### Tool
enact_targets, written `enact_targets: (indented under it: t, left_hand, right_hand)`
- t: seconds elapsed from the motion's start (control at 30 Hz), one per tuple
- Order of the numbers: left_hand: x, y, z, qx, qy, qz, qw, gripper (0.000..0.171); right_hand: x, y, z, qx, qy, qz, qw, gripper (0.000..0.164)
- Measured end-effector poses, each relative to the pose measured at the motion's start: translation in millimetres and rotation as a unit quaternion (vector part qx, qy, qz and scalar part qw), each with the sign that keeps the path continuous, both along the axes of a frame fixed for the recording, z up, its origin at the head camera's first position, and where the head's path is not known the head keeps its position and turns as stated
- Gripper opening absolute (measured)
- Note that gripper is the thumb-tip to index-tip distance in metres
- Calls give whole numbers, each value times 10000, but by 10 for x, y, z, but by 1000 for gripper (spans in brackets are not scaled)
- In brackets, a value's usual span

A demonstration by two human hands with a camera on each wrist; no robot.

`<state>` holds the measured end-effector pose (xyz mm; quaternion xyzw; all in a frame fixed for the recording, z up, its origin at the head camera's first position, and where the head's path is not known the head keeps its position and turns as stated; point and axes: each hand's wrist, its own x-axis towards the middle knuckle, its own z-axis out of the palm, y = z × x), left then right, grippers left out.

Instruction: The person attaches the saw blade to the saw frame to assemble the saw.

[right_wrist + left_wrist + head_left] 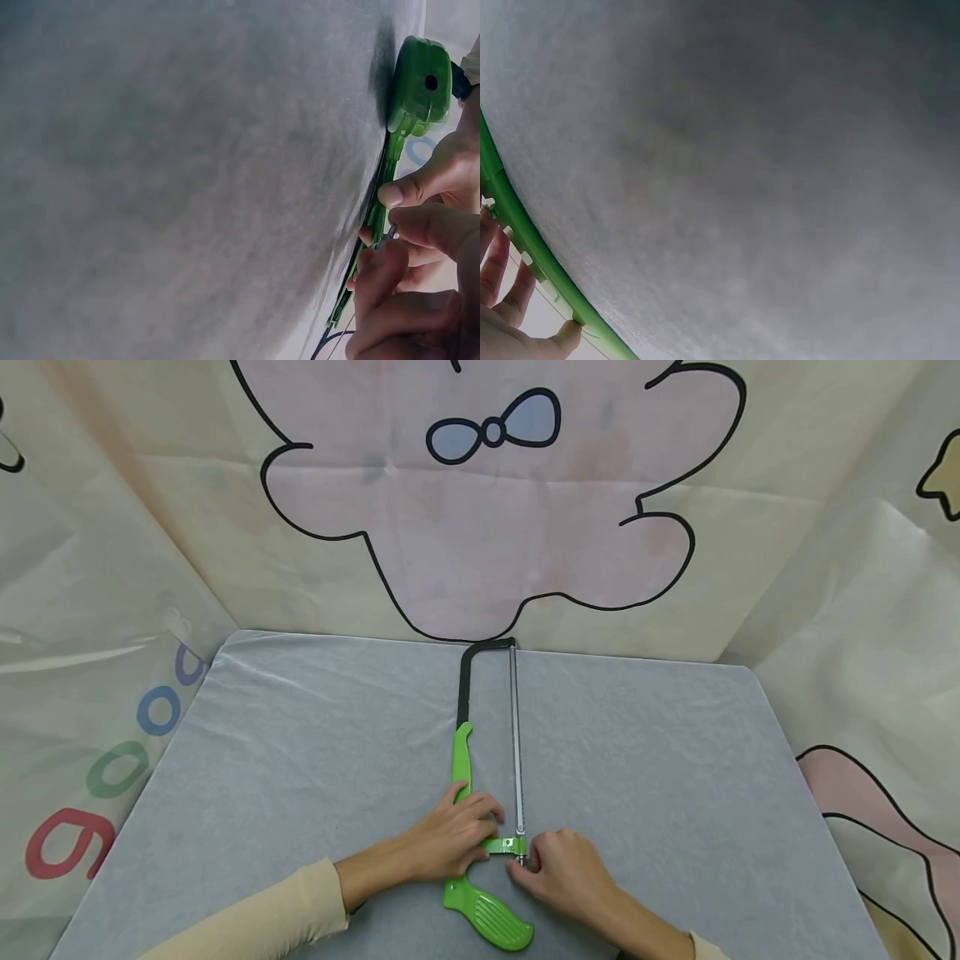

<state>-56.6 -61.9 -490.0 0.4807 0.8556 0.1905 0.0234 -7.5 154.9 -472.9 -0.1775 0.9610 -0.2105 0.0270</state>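
Observation:
A hacksaw (461, 760) lies flat on the grey cloth, its ribbed green handle (497, 917) toward me and its black bow (464, 689) pointing away. The thin metal blade (515, 735) runs along the right side, from the bow's far tip to a short green arm (504, 845). My left hand (453, 839) grips the green frame just above the handle, as the left wrist view also shows. Thumb and index finger of my right hand (567, 870) pinch the small metal tension screw (389, 233) at the blade's near end. Those fingertips partly hide it.
The grey cloth (637, 760) covers the table, whose far edge meets a printed curtain (585, 527). Further curtains hang at the left (75, 610) and right (870, 635). The saw's far tip lies near the back edge.

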Motion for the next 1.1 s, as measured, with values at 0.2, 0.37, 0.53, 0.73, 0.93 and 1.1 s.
enact_targets:
  t: [0.2, 0.37, 0.53, 0.73, 0.93, 1.1]
  left_hand:
    - [2, 0, -5, -18, 64, -2, 10000, 16]
    - [-1, -3, -5, -6, 106, -7, 9999, 16]
    - [-8, -4, -2, 25, 102, -18, 9999, 16]
    - [-13, -8, -14, 108, 118, -32, 9999, 16]
    - [-14, -10, -33, 130, 258, -45, 9996, 17]
    - [-10, -14, -37, 89, 276, -48, 9996, 16]
  right_hand:
    - [0, -16, -7, -34, -21, 69, 10000, 48]
    - [-12, -7, 2, -294, -251, 132, 9992, 47]
    - [-29, 16, 12, -617, -657, 185, 9958, 46]
    - [-45, 47, 4, -970, -925, 306, 9905, 43]
    - [-65, 69, -18, -1330, -1206, 368, 9831, 42]
    - [-81, 88, -21, -1608, -1631, 446, 9724, 43]
